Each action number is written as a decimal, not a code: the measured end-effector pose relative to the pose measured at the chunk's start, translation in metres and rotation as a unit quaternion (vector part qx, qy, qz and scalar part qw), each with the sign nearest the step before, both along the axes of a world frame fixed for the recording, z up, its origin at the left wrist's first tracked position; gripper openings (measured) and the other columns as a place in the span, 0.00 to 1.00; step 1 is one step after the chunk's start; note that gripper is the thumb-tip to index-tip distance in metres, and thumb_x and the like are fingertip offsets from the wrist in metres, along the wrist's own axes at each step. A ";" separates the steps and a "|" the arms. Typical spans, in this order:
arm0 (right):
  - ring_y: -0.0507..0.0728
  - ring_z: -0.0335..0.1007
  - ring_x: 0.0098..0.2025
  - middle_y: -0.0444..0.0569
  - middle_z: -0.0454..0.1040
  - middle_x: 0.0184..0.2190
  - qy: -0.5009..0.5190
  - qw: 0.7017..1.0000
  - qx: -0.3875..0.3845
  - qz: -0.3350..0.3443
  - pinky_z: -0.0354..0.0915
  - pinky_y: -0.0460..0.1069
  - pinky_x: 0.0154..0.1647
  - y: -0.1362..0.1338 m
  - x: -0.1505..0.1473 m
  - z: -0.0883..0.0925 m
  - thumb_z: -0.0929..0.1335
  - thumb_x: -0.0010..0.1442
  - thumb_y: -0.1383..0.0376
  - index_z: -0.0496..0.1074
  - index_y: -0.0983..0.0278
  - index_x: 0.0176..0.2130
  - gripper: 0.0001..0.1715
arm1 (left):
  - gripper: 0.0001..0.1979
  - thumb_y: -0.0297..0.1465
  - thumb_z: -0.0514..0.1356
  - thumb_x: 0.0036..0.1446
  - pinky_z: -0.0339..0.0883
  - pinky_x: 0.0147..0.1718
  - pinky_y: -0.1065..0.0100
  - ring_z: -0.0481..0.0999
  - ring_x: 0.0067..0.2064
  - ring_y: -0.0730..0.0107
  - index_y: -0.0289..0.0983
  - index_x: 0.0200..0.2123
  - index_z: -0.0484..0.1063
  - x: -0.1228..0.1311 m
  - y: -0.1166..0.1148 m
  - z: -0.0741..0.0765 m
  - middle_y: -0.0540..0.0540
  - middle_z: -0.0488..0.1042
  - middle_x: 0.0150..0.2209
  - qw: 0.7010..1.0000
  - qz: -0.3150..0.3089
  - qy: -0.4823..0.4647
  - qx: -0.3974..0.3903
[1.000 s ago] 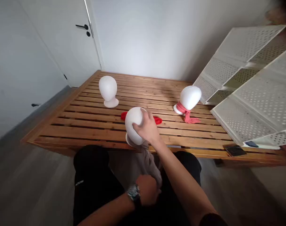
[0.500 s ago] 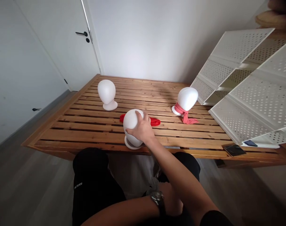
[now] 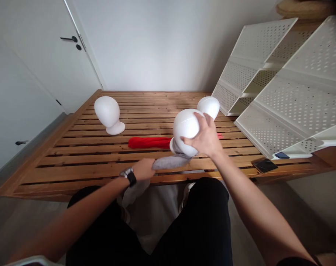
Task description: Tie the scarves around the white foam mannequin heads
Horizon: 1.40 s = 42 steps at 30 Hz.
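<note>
One white foam head (image 3: 184, 127) over the front part of the slatted wooden bench (image 3: 82, 162), right of centre, tilted with the neck base angled down and to the left; contact between base and slats not discernible. Right hand (image 3: 206, 138) clamped on the right side of this foam head, fingers spread over the crown, thumb across the lower front. Grey scarf (image 3: 170, 161) passing beneath the neck base and stretched leftward along the front slats. Left hand (image 3: 144, 169) closed tight on the scarf's left end, just beside the front edge of the bench, with a wristwatch (image 3: 129, 176) on the wrist; loose pale cloth hanging below this hand, in front of the black trousers (image 3: 204, 218). Red scarf (image 3: 148, 142) flat on the slats, directly behind the left hand, its right end hidden by the held foam head. Second foam head (image 3: 108, 112) upright on its base, well apart at the left rear. Third foam head (image 3: 210, 105) just behind the held one, partly covered by it. Dark phone (image 3: 263, 165) on the bench's right front corner. White perforated shelf panels (image 3: 281, 96) leaning over the right end of the bench. White door (image 3: 46, 62) with black handle at the far left.
</note>
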State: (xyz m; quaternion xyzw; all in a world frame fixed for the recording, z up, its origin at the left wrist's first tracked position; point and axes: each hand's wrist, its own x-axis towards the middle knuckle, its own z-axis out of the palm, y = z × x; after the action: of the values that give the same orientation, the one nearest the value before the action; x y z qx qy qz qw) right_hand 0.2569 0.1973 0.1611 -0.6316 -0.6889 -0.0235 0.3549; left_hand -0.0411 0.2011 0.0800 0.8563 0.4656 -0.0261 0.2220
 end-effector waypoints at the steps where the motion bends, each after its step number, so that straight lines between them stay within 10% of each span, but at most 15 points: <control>1: 0.78 0.48 0.70 0.63 0.50 0.68 -0.005 1.000 0.007 -0.003 0.53 0.75 0.69 0.006 0.022 0.004 0.77 0.43 0.39 0.54 0.61 0.71 0.68 | 0.11 0.33 0.60 0.56 0.70 0.41 0.63 0.82 0.44 0.55 0.41 0.41 0.78 0.009 0.028 0.005 0.42 0.83 0.42 1.000 -0.014 0.010 0.025; 9: 0.71 0.50 0.68 0.61 0.61 0.64 -0.011 0.999 0.004 -0.032 0.52 0.66 0.72 0.061 0.162 -0.004 0.78 0.45 0.41 0.56 0.62 0.70 0.64 | 0.16 0.36 0.68 0.51 0.67 0.49 0.59 0.78 0.50 0.50 0.39 0.44 0.80 0.138 0.232 0.031 0.39 0.81 0.46 0.978 -0.049 0.097 0.178; 16: 0.71 0.50 0.70 0.59 0.62 0.64 -0.006 0.998 -0.055 -0.038 0.51 0.67 0.73 0.081 0.200 -0.053 0.80 0.42 0.43 0.56 0.64 0.70 0.67 | 0.30 0.38 0.64 0.61 0.54 0.62 0.46 0.63 0.65 0.43 0.32 0.64 0.66 0.251 0.311 -0.007 0.30 0.68 0.63 0.956 0.040 0.030 0.290; 20: 0.67 0.45 0.72 0.61 0.59 0.66 -0.021 0.995 -0.079 -0.053 0.49 0.60 0.74 0.074 0.204 -0.069 0.76 0.51 0.41 0.52 0.67 0.71 0.64 | 0.38 0.40 0.67 0.59 0.59 0.59 0.47 0.66 0.64 0.41 0.30 0.67 0.59 0.264 0.299 -0.064 0.27 0.65 0.64 0.978 0.116 0.030 0.173; 26: 0.70 0.46 0.72 0.61 0.57 0.67 -0.046 0.996 -0.068 -0.026 0.49 0.65 0.73 0.087 0.219 -0.075 0.74 0.50 0.38 0.52 0.66 0.71 0.64 | 0.26 0.36 0.59 0.64 0.63 0.59 0.50 0.69 0.61 0.45 0.34 0.63 0.65 0.211 0.246 -0.117 0.31 0.68 0.61 0.988 0.052 0.012 0.147; 42: 0.80 0.35 0.74 0.67 0.43 0.71 -0.041 0.995 -0.062 -0.072 0.44 0.76 0.71 0.075 0.207 -0.066 0.76 0.43 0.36 0.50 0.66 0.72 0.72 | 0.21 0.34 0.56 0.65 0.64 0.62 0.55 0.69 0.61 0.52 0.36 0.59 0.69 0.013 0.147 -0.113 0.36 0.69 0.60 0.987 0.009 -0.029 0.155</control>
State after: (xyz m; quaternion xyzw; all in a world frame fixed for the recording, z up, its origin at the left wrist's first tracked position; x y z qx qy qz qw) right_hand 0.4642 0.2724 0.0952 -0.6987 -0.6559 -0.0319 0.2840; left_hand -0.0276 0.3486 -0.0332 0.8767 0.4646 0.0736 0.1004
